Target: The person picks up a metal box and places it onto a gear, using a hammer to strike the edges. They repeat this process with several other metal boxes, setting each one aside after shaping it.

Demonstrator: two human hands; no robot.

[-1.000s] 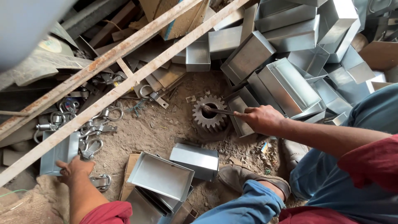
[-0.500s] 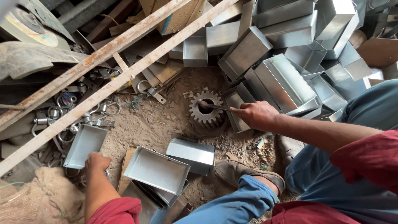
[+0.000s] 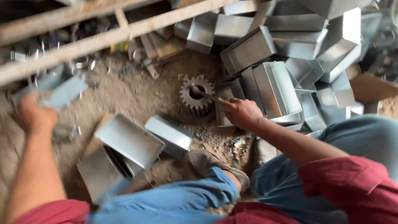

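Observation:
My right hand (image 3: 243, 112) grips a thin metal rod (image 3: 206, 95) whose tip rests in the centre hole of a rusty gear wheel (image 3: 196, 95) standing on the dirt floor. My left hand (image 3: 33, 116), blurred at the far left, is closed on a grey sheet-metal tray (image 3: 62, 89) lifted just off the ground. A stack of similar metal trays (image 3: 128, 143) lies in front of my knees, and one more tray (image 3: 171, 133) lies beside it.
A heap of shiny sheet-metal boxes (image 3: 286, 62) fills the upper right. Two long wooden beams (image 3: 103, 37) cross the top left above metal rings (image 3: 83, 62) and scrap. My shoe (image 3: 209, 159) rests on the dirt near the gear.
My left hand has taken hold of the grey tray at the left and raised it. The view has shifted and blurred. My right hand stays at the gear with the rod.

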